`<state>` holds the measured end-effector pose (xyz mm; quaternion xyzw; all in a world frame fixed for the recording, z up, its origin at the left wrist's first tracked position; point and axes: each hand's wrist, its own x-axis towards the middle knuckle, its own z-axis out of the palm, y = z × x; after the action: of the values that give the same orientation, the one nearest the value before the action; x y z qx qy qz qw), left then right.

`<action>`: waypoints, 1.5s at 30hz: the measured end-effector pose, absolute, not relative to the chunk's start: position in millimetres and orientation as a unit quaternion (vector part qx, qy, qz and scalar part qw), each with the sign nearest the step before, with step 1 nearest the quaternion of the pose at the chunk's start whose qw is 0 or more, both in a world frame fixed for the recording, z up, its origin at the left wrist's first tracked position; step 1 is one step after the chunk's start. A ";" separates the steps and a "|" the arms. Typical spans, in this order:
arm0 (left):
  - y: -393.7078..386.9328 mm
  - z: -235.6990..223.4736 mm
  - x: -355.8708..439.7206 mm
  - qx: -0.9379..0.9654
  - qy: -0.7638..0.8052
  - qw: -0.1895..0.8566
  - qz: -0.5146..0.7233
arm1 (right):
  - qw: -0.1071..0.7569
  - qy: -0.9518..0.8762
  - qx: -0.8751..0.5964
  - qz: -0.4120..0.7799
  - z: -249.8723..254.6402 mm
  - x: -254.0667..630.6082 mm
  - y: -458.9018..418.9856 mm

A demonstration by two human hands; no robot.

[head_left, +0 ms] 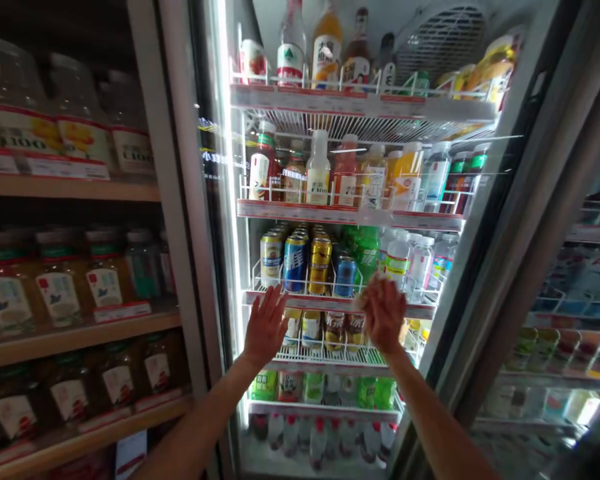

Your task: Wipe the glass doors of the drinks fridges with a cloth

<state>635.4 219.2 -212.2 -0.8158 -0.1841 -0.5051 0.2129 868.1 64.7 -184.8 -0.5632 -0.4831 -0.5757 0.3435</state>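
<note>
Pale can (271, 259), tall blue can (295, 265), gold can (320, 265), shorter blue can (345, 276): upright, abreast on shelf (300, 302).

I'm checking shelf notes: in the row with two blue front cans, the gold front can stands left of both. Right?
Not left of both: the head view shows the gold front can between the left blue can and the right blue can.

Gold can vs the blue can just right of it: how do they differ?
Height: the gold can looks taller than the blue can.
Colour: the gold can is yellowish, the blue can mostly blue.
Position: in the picture, the blue can is nearer the right hand than the gold can.
Shared: both stand upright on one shelf.
</note>
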 end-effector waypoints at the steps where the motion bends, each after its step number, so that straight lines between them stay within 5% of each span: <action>1: 219.9 -213.1 631.8 -0.816 -0.191 0.219 -0.499 | 0.400 -0.414 -0.567 -0.589 -172.4 878.7 62.9; 4: 221.9 -216.1 624.6 -0.814 -0.199 0.234 -0.492 | 0.485 -0.317 -0.565 -0.587 -154.7 875.7 76.0; 11: 225.9 -212.6 614.1 -0.813 -0.191 0.249 -0.491 | 0.278 -0.585 -0.527 -0.550 -185.6 825.7 101.0; 17: 226.9 -204.2 594.9 -0.822 -0.232 0.216 -0.473 | 0.455 -0.380 -0.564 -0.574 -139.4 854.7 98.0; 24: 216.9 -218.2 596.2 -0.836 -0.277 0.144 -0.452 | 0.178 -0.695 -0.474 -0.510 -186.2 789.7 124.5; 30: 217.2 -250.7 578.6 -0.834 -0.319 0.116 -0.435 | 0.364 -0.533 -0.530 -0.550 -118.3 795.5 146.1; 38: 222.0 -261.5 560.2 -0.839 -0.325 0.099 -0.424 | 0.132 -0.769 -0.399 -0.481 -201.5 756.6 147.8; 45: 234.5 -264.0 550.4 -0.816 -0.330 0.108 -0.462 | 0.281 -0.647 -0.491 -0.511 -125.2 742.4 179.3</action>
<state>550.4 234.5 -264.0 -0.8159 -0.3305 -0.4619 0.1084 742.4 179.3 -125.2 -0.4911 -0.6473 -0.5106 0.2813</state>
